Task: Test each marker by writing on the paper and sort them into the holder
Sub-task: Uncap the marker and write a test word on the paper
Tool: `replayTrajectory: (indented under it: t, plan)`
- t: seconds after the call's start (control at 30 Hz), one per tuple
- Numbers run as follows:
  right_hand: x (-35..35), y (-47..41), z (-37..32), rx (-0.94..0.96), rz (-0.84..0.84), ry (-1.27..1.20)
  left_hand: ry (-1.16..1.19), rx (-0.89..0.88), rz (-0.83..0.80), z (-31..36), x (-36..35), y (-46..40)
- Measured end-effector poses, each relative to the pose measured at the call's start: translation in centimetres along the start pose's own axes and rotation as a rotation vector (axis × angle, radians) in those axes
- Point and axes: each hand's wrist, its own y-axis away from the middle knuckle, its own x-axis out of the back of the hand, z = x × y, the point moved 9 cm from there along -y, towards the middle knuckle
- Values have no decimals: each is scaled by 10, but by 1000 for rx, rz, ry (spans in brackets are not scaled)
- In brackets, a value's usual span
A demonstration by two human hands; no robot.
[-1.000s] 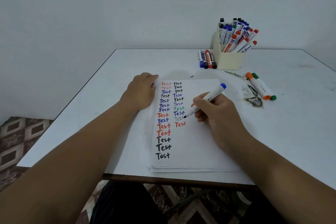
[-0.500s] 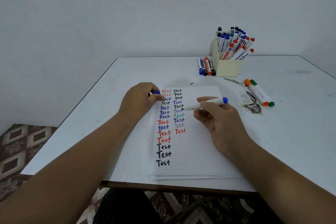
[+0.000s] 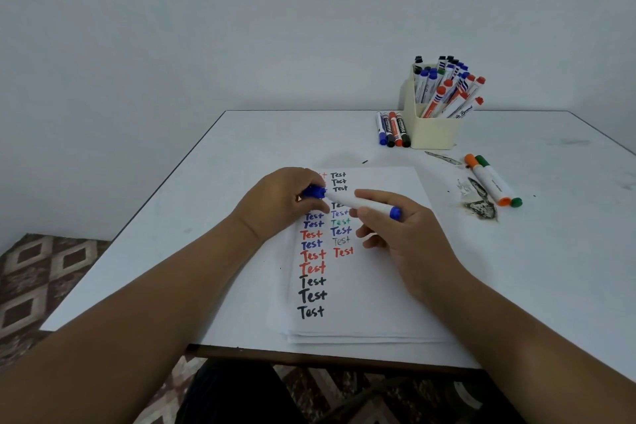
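Observation:
A white marker with a blue end (image 3: 364, 205) lies level above the paper (image 3: 378, 286), held in the fingers of my right hand (image 3: 402, 237). My left hand (image 3: 282, 203) pinches its blue cap (image 3: 315, 192) right at the marker's tip end. The paper carries two columns of the word "Test" in red, blue, black and green. A cream holder (image 3: 432, 129) stands at the back right, full of several markers with black, blue and red caps.
Several markers (image 3: 392, 129) lie side by side just left of the holder. An orange and a green marker (image 3: 492, 181) lie to the right, next to scraps of torn wrapper (image 3: 480, 206). The white table (image 3: 241, 148) ends close to my body.
My right hand lifted the marker off the paper and turned it level. The left hand brought the blue cap to the marker's tip.

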Motion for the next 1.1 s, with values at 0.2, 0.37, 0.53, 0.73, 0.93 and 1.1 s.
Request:
replayTrajectory:
  t: [0.2, 0.37, 0.53, 0.73, 0.93, 1.1]
  plan:
    - [-3, 0, 1, 27, -17, 63, -88, -304, 133, 27, 5, 10]
    - [-6, 0, -2, 75, -27, 117, -111, -437, 213, 35, 9, 18]
    - [-6, 2, -7, 99, -50, 118, -127, -392, 172, 37, 10, 19]
    - [-9, 3, -9, 98, -84, 120, -128, -322, 124, 34, 6, 20]
    - [-7, 3, -10, 99, -61, 133, -11, -216, 109, 36, 6, 19]
    - [-9, 0, -11, 90, -44, 148, 38, -86, 33, 29, 2, 12]
